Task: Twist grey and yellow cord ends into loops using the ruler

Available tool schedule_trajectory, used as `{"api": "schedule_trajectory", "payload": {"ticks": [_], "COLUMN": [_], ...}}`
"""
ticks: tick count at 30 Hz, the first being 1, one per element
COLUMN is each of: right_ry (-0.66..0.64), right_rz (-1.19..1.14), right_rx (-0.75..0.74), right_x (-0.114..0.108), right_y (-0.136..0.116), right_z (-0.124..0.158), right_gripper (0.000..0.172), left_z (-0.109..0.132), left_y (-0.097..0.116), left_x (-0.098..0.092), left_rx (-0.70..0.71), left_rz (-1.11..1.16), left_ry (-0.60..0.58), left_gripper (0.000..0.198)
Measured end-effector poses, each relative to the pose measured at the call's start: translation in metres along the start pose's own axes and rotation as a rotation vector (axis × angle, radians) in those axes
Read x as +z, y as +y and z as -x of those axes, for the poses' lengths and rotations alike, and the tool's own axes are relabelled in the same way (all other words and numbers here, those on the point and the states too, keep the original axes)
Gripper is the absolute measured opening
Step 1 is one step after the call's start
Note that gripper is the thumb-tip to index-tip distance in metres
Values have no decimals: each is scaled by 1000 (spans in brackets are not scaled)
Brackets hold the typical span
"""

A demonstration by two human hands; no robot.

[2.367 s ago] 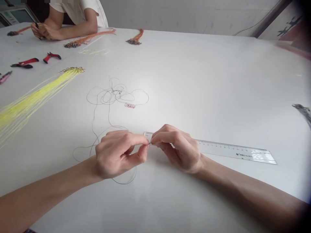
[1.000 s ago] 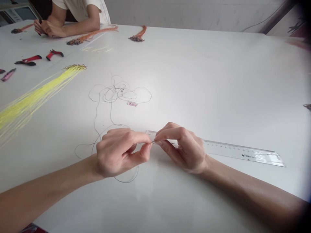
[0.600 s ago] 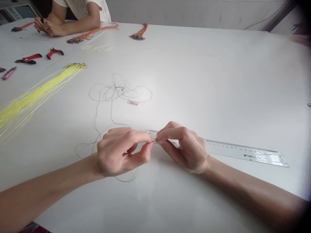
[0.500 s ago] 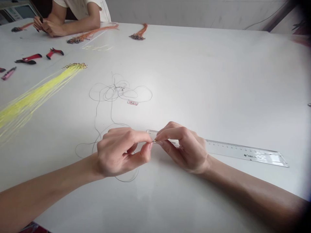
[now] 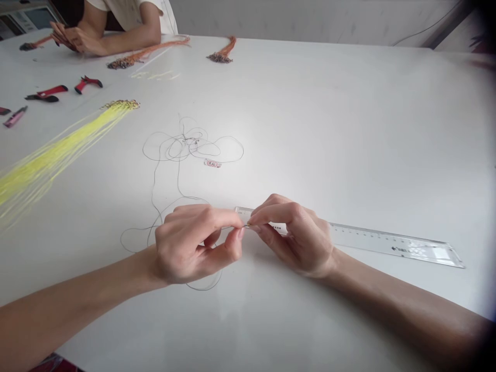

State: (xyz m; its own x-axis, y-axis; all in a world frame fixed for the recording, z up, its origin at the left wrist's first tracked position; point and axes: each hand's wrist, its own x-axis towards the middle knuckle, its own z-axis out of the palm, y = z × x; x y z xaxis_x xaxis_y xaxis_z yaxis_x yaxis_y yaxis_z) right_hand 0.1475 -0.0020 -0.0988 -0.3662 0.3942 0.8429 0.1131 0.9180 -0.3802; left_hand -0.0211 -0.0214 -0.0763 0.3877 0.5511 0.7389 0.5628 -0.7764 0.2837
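Note:
My left hand and my right hand meet fingertip to fingertip just above the white table. Both pinch a tiny metal piece at the end of a thin dark cord; the piece is too small to name. The cord trails from under my left hand and lies in loose loops farther back on the table. A small pink tag lies beside those loops. A clear plastic ruler lies flat behind my right hand, its left end hidden by my fingers.
A bundle of yellow cords fans out at the left. Red-handled pliers and another red tool lie at the far left. Orange cord bundles lie at the back, where another person's hands work.
My hands have stayed pinched together in nearly the same place. The view has shifted slightly. The other person's hands at the back have moved a little.

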Motion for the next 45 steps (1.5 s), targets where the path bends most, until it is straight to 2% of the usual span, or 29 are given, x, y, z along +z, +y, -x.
{"api": "schedule_trajectory", "payload": {"ticks": [3,8,13,17,25,45], "right_ry": [2,-13,-12,-6,-3,-21], "right_rz": [1,6,3,0,-28,-35], "right_rx": [2,7,15,9,5,23], "right_x": [0,-1,-1,0,0,-1], "right_y": [0,-1,-1,0,1,-1], "right_z": [0,0,0,-1,0,0], "right_gripper": [21,20,21,20,23,20], "left_z": [0,0,-1,-1,1,0], "left_y": [1,2,3,3,0,0], "left_x": [-1,-4,-5,-6,-2,-3], "left_rx": [37,-19,-19,-32,5,3], "left_rz": [66,22,15,-9,38,81], "left_ry": [-2,-47,-44,-97,-1,-29], "left_gripper": [12,15,16,17,10,11]}}
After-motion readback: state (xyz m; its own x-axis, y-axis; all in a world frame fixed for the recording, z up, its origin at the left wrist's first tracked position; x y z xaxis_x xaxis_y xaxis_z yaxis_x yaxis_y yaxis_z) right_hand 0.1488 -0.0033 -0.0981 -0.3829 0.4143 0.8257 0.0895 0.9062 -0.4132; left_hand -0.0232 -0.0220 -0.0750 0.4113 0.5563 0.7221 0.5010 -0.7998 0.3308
